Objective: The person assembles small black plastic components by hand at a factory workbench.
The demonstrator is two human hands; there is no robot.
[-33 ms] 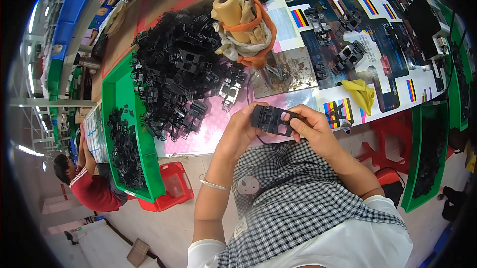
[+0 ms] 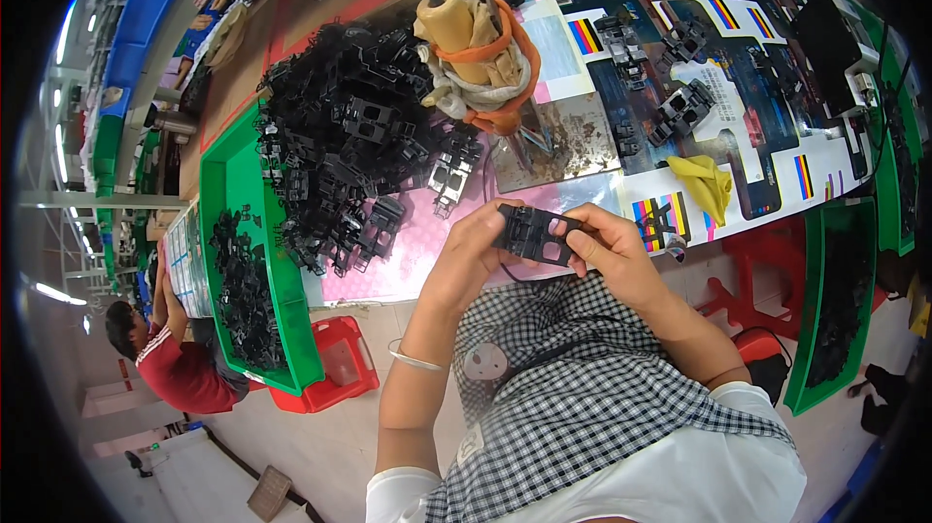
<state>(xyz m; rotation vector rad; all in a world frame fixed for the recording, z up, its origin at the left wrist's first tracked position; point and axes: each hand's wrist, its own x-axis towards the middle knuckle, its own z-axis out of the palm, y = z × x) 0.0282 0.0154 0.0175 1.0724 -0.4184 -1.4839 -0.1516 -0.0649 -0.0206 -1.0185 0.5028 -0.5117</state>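
A black plastic frame part point(image 2: 534, 235) with rectangular openings is held level between my two hands, just in front of the table edge. My left hand point(image 2: 474, 242) grips its left end, with the thumb lying over the top. At the right end, my right hand point(image 2: 610, 244) pinches it between thumb and fingers, and a fingertip shows through an opening. Left of and beyond my hands rises a large heap of similar black parts point(image 2: 340, 135). One black-and-silver part point(image 2: 451, 174) lies at the heap's near right side.
A cloth-wrapped tool holder point(image 2: 476, 62) stands beyond my hands, beside a stained metal plate point(image 2: 563, 140). Several assembled parts point(image 2: 680, 113) and a yellow cloth point(image 2: 701, 185) lie to the right. Green bins point(image 2: 309, 358) flank the table. At far left sits a person in red point(image 2: 194, 368).
My left thumb has shifted right, over the left end of the black plastic frame part. The right hand looks unmoved.
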